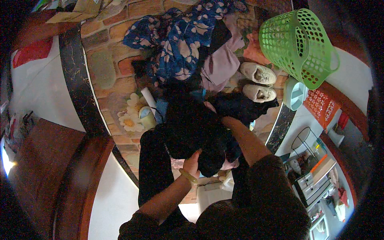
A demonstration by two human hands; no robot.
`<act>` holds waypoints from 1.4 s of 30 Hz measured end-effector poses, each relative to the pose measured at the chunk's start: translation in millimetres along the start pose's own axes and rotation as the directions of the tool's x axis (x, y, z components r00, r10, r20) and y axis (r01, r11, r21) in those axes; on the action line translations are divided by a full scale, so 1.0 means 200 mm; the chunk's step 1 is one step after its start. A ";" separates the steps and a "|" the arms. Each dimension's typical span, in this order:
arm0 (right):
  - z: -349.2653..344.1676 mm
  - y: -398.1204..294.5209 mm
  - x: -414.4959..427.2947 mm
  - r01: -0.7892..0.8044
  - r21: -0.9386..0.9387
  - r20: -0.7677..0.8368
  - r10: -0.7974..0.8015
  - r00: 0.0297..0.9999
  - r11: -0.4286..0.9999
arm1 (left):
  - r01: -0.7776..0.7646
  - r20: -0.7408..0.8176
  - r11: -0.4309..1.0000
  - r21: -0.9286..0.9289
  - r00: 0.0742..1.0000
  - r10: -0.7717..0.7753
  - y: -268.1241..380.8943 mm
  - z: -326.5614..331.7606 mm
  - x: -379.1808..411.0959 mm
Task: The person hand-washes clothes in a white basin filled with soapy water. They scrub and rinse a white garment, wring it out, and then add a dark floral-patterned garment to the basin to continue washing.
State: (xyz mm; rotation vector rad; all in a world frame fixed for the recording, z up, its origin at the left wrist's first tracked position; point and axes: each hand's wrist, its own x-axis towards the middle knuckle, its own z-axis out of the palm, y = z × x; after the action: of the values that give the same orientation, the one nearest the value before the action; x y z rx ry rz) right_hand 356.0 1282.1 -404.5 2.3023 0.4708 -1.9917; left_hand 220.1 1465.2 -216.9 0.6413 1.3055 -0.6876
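Note:
A bundled black garment [195,129] hangs over my lap between my knees. On its near edge my left hand [192,165], with a pale bangle on the wrist, grips the cloth, thumb on top. My right hand [230,122] holds the garment's right side; its fingers are mostly hidden in the dark fabric. Beyond lie a navy floral garment [184,45] and a mauve cloth [222,64] on the floor. Another dark cloth [240,106] lies to the right, partly under my right hand.
White shoes [258,73] sit right of the mauve cloth. A green perforated laundry basket [279,42] stands at the far right, a pale blue divided container [295,94] near it. A lint roller [147,117] lies left on the brick-patterned floor mat [102,69]. A brown wooden panel [48,168] borders the left.

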 end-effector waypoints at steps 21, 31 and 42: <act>-0.60 -1.29 -0.81 0.970 0.232 -0.739 -0.661 0.128 -0.071 | -0.010 0.186 0.995 -0.101 0.982 0.029 -0.11 -0.04 -0.03; -0.45 -0.86 -0.73 0.733 0.539 -0.759 -0.139 0.636 0.414 | 0.204 0.102 0.914 -0.351 0.979 -0.179 0.03 0.05 0.00; -0.07 -0.54 -1.06 0.559 0.339 -0.024 -0.587 0.809 0.756 | 0.607 0.653 0.603 -0.518 0.735 -0.180 0.25 0.08 -0.03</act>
State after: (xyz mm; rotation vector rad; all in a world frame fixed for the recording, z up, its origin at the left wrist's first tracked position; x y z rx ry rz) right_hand 315.1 1347.4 -178.8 2.4540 1.0202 -2.6116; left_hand 267.8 1486.7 -206.6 -0.5201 1.0460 -0.6027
